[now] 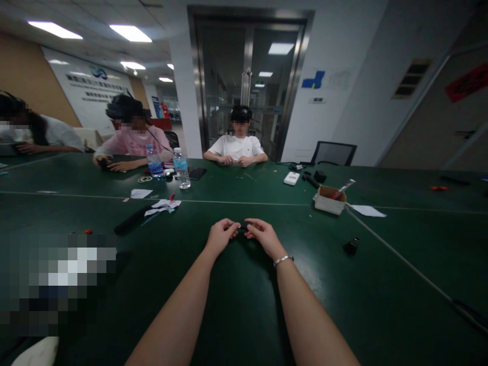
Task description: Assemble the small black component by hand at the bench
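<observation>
A small black object (243, 226) with a shiny bit at its left end is held between my two hands, just above the green tabletop (244, 315). It is too small and dark to name. My left hand (222, 237) pinches its left end between thumb and fingers. On the other side, my right hand (264, 237), with a silver bracelet (283, 260) at the wrist, grips the larger black part. Most of the object is hidden by the fingertips.
An open box (330, 201) stands right of my hands, with a black clip-like item (351, 246) nearer. Water bottles (182, 169), crumpled paper (163, 206) and a long dark item (131, 219) lie leftward. Across sits a person (239, 145); others sit at left.
</observation>
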`<state>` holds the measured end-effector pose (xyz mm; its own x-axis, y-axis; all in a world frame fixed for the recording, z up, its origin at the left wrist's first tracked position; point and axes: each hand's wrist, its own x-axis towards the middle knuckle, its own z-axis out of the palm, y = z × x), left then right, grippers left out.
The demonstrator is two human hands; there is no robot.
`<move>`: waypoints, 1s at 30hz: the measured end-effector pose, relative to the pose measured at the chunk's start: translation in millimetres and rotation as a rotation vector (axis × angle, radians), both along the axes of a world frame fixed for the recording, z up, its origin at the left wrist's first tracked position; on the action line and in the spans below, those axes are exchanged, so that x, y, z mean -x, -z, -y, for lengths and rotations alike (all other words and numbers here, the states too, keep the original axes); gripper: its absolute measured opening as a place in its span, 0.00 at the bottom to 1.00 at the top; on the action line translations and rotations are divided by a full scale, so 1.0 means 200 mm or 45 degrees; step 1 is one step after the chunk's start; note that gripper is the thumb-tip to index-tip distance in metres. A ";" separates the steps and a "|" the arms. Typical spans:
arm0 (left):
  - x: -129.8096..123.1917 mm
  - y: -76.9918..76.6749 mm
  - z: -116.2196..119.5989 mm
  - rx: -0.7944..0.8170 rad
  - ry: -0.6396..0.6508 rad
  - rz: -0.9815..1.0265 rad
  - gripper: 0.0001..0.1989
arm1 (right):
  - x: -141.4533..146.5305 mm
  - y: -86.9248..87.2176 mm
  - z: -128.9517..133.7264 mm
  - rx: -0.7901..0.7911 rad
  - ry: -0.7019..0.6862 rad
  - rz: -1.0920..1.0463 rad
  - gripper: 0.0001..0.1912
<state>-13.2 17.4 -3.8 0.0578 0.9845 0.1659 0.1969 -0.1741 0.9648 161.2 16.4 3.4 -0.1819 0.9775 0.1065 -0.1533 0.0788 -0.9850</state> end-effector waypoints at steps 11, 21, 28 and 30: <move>0.01 -0.02 0.01 0.032 -0.038 -0.085 0.21 | -0.01 0.01 0.00 -0.032 -0.020 0.028 0.20; 0.01 -0.06 0.03 0.068 -0.095 -0.224 0.29 | -0.02 0.00 0.01 -0.044 -0.112 -0.035 0.21; 0.01 -0.03 0.00 0.075 -0.117 -0.238 0.30 | -0.03 0.01 0.01 -0.059 -0.178 -0.072 0.21; 0.01 -0.01 -0.02 0.085 -0.129 -0.238 0.30 | -0.03 0.01 0.00 -0.063 -0.175 -0.080 0.21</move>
